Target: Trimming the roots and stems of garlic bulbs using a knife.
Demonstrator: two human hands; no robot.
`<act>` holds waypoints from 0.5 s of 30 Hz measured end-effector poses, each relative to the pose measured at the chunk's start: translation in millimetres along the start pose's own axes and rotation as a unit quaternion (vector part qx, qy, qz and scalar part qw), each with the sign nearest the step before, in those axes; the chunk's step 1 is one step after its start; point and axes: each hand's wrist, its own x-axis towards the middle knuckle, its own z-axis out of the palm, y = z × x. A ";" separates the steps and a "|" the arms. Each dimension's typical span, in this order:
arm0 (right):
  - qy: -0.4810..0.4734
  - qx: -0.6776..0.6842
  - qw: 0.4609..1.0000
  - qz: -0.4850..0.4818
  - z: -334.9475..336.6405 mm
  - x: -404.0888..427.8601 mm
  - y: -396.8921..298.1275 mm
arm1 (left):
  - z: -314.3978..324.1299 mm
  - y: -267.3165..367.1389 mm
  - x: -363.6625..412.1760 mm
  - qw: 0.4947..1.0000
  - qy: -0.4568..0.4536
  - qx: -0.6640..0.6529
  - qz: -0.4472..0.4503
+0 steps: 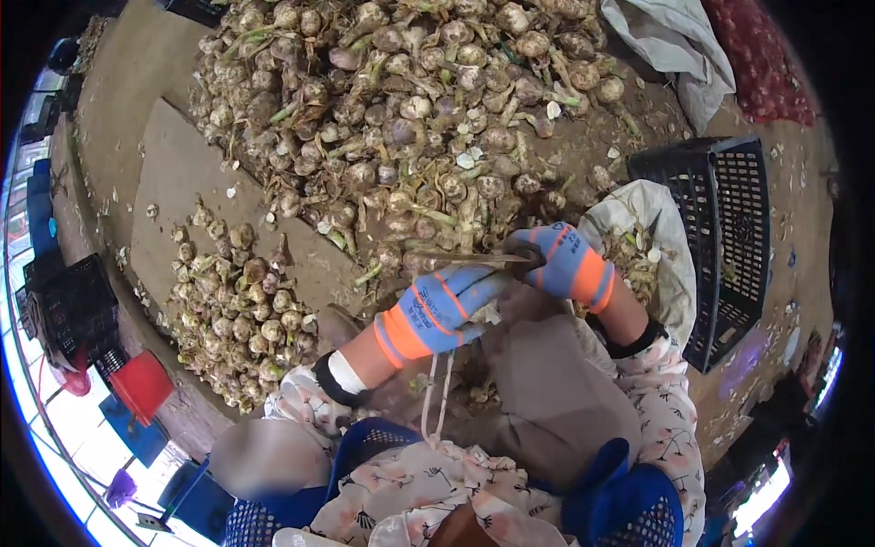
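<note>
My left hand (pixel 437 311), in a blue and orange work glove, is curled around a mostly hidden pale piece that looks like a garlic bulb (pixel 489 312). In the matching glove, my right hand (pixel 564 263) grips a knife with a thin blade (pixel 465 258) that points left, just above my left fingers. Its handle is largely covered by the dark fingertips. Beyond both hands spreads a large heap of garlic (pixel 410 109) with stalks and soil on it. A smaller pile of trimmed garlic bulbs (pixel 253 321) lies left of my left hand.
Right of my right forearm stands an open white woven sack (pixel 673 225) with stalk scraps inside. A black plastic crate (pixel 742 232) rests on its side behind it. Farther off lie another white sack (pixel 677 48) and a red mesh bag (pixel 759 61). A flat board (pixel 184 178) lies at left.
</note>
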 end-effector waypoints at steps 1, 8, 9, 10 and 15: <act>0.000 -0.001 1.000 -0.002 0.5 1.2 -0.5 | 0.6 1.8 2.0 1.000 0.007 -0.006 0.006; 0.006 -0.021 0.998 0.062 28.6 -10.2 64.8 | -26.1 17.6 -17.5 0.996 -0.073 0.050 0.013; 0.009 -0.072 0.992 0.101 37.4 -20.1 94.4 | -36.9 11.8 -33.2 0.995 -0.080 0.048 -0.018; 0.046 -0.001 0.991 0.125 50.1 -31.5 125.5 | -54.9 9.4 -57.1 0.993 -0.088 0.052 -0.059; 0.225 0.244 0.931 0.155 85.8 -30.1 140.0 | -133.3 -65.9 -210.1 0.639 -0.364 0.307 -0.604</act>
